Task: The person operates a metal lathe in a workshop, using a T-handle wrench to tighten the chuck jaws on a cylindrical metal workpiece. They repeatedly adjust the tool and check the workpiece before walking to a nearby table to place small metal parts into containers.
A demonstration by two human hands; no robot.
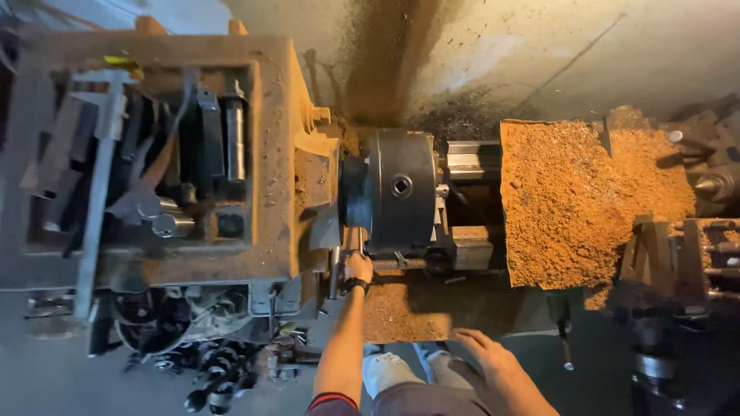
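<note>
I look down on a lathe. Its dark round chuck (397,196) sits mid-frame, with a square key hole facing up. My left hand (358,267) reaches up to the chuck's near side and is closed on a thin metal handle (359,240) there. A black band circles that wrist. My right hand (493,364) hangs low at the bottom of the view, fingers spread, holding nothing, above the sawdust-strewn front edge of the lathe.
The headstock top (166,146) at left holds a tray of tools, including a long caliper (100,169). A thick heap of orange sawdust (574,200) covers the bed at right. The tailstock point (705,185) shows at far right. Gears (208,370) sit at lower left.
</note>
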